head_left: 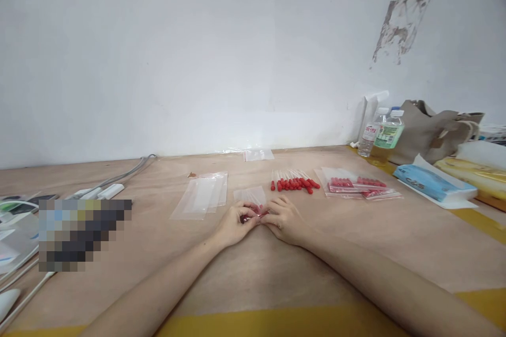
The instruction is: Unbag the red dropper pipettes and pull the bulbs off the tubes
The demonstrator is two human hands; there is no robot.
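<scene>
My left hand (236,222) and my right hand (286,219) meet at the middle of the table, both pinching the near end of a clear zip bag (249,196). Red tips show inside that bag, partly hidden by my fingers. Just beyond my right hand lies a row of red-tipped white sticks (294,183), tips toward me. To its right, several flat zip bags (348,187) filled with red-tipped sticks overlap in a pile. Left of my hands, a few unfilled clear bags (201,196) lie fanned out.
Another clear bag (259,155) lies by the wall. At right stand drink bottles (387,137), a grey bag (427,131) and a blue tissue pack (435,183). Cables (130,172), white plugs (110,191) and a blurred-out object (81,231) are at left.
</scene>
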